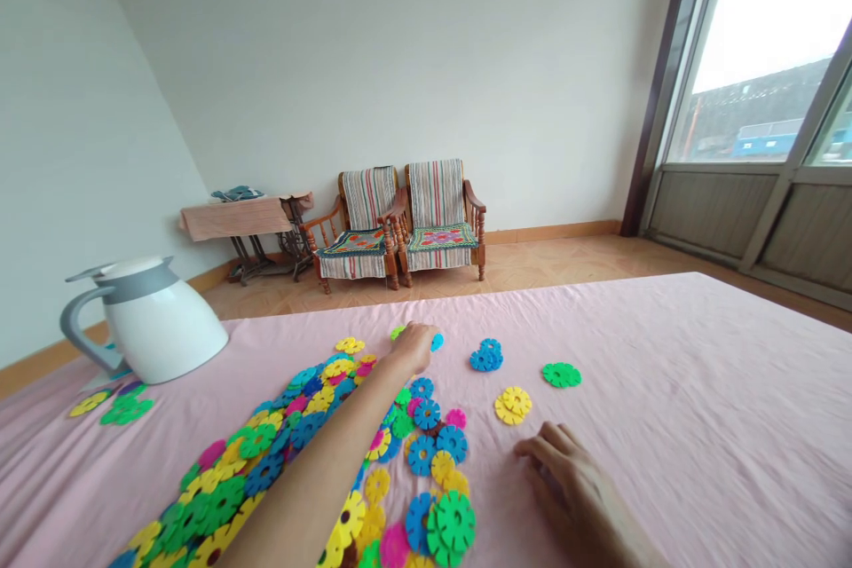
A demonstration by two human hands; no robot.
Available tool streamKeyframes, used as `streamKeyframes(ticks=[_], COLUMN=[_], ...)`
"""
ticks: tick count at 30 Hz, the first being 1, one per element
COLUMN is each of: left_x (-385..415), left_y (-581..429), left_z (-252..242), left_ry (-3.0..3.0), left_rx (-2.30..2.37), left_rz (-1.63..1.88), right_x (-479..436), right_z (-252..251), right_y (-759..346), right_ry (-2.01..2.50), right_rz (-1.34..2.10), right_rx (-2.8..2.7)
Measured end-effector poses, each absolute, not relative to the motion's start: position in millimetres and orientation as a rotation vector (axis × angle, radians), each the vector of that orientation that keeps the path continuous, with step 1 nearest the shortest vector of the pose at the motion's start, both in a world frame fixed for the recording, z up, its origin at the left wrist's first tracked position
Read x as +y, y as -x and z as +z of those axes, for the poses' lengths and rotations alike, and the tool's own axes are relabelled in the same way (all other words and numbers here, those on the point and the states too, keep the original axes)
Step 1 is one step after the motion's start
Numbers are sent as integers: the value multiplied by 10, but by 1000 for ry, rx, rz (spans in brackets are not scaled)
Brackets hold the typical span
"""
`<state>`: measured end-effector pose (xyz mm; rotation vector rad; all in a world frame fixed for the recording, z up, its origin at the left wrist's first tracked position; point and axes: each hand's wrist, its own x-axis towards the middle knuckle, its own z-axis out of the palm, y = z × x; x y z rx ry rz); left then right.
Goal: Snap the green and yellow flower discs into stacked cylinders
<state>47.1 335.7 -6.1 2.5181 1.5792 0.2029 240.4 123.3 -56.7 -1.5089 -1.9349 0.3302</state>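
Note:
My left hand (416, 348) reaches forward over the far side of the cloth, its fingers curled downward. A light blue notched disc (437, 342) shows right beside it, and a light green disc (398, 332) peeks out on the other side. What the fingers pinch, if anything, is hidden behind the hand. Under and around my left forearm spreads a pile of colourful notched plastic discs (310, 428). My right hand (565, 475) rests palm down on the cloth, fingers loosely apart and holding nothing. Nearest to it are yellow discs (513, 406).
Small groups of blue discs (486, 356), green discs (562, 374) and yellow discs (350, 344) lie apart on the pink cloth (698, 390). A white-and-grey jug (166, 324) stands at left, beside more green discs (126, 409). Two wooden armchairs (443, 235) stand beyond the table.

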Motion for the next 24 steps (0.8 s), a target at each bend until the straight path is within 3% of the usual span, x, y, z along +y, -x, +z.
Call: streamKeyframes(ticks=[10, 24], left_x=[3454, 3558], left_y=[-484, -541], left_z=[-106, -155], left_ry=[-2634, -2793], left_rx=[1596, 1250], left_rz=[197, 179], right_x=[1228, 1231], right_z=[-545, -539], right_y=[-2400, -2404], right_ry=[1513, 1511], right_rz=[315, 336], right_rx=[-1925, -1926])
